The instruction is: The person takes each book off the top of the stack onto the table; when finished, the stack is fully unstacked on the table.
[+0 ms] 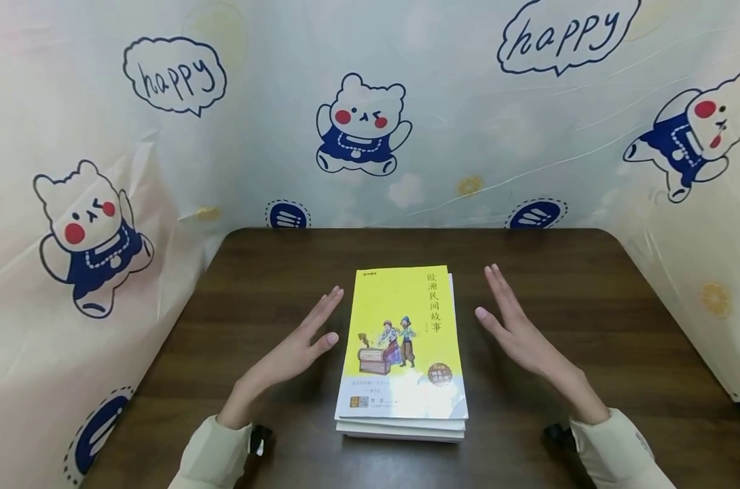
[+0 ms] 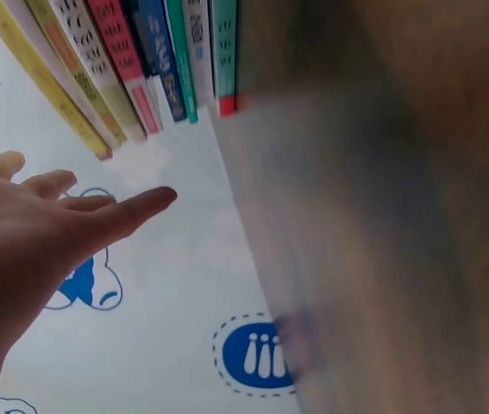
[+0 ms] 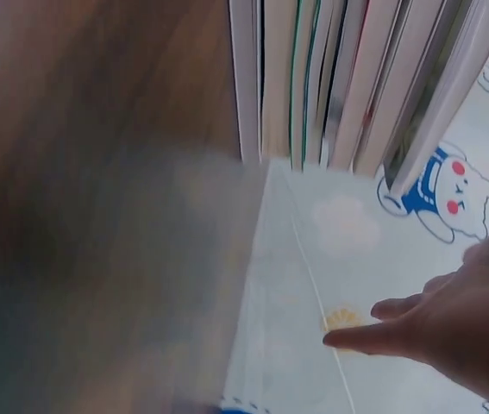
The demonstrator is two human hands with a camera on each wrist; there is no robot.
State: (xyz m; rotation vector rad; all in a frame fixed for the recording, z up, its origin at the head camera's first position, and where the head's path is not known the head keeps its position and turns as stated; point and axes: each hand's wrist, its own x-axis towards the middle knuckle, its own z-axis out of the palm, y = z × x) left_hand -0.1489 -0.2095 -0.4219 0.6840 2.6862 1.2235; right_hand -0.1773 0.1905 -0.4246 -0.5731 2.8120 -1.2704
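A stack of several books lies in the middle of the table, topped by a yellow book [image 1: 400,299] with two drawn figures and a chest on its cover. To its left, my left hand [image 1: 290,350] is held apart from the stack, fingers straight and thumb raised. My right hand [image 1: 523,336] mirrors it on the other side, also with straight fingers. Coloured book spines [image 2: 123,65] show in the left wrist view, beyond the thumb of that hand. From the right wrist, the pale page edges [image 3: 339,86] of the stacked books are visible. Neither hand holds anything.
The brown wooden table [image 1: 254,272] has rounded far corners. Behind and beside it hangs a pale curtain [image 1: 455,129] printed with bears and the word happy. A black strap [image 1: 260,440] pokes from the left sleeve, another dark strap [image 1: 559,437] from the right.
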